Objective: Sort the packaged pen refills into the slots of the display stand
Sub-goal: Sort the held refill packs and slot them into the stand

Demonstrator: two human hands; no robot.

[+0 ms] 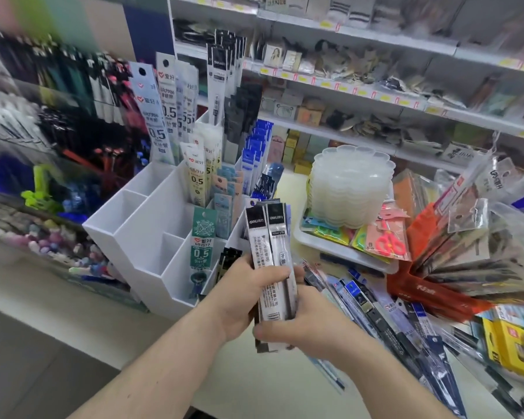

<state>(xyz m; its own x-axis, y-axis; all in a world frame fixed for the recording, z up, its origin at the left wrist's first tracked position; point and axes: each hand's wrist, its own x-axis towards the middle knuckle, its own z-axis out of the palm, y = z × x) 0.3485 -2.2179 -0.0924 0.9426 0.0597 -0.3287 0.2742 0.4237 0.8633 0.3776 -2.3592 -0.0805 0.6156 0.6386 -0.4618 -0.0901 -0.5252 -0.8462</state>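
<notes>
Left hand (242, 293) and right hand (307, 320) both curled, apparently gripping, forearms converging.

The refill packs (271, 267) I grip in my left hand (239, 300) and right hand (303, 325) are white with black headers and small black print. The display stand (152, 237) is plain white, its front refill pack (201, 246) teal-green with a white "0.5". The scissors (389, 241) are pink.
</notes>
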